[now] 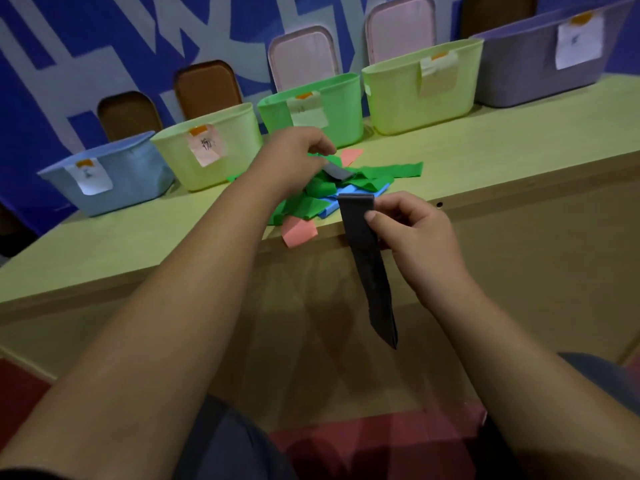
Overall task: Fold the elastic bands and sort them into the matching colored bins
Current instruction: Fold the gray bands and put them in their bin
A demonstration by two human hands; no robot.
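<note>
1. Presently, a long dark grey elastic band [367, 268] is pinched at its top end by the right hand [412, 233] and hangs in front of the table edge.
2. A second grey elastic piece [337, 172] is gripped by the left hand [294, 157] over the heap of green, blue and pink bands [329, 195].
3. For a neat fold, the hanging end should be brought up to the pinched end, edges aligned.
4. The pale wooden table [485, 161] carries 5 plastic bins, the grey bin [526, 74] at far right; a blue patterned wall [69, 46] is seen behind.

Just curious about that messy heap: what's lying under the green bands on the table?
Under the green bands a blue band and a pink band poke out. Whatever else lies beneath is covered.
</note>
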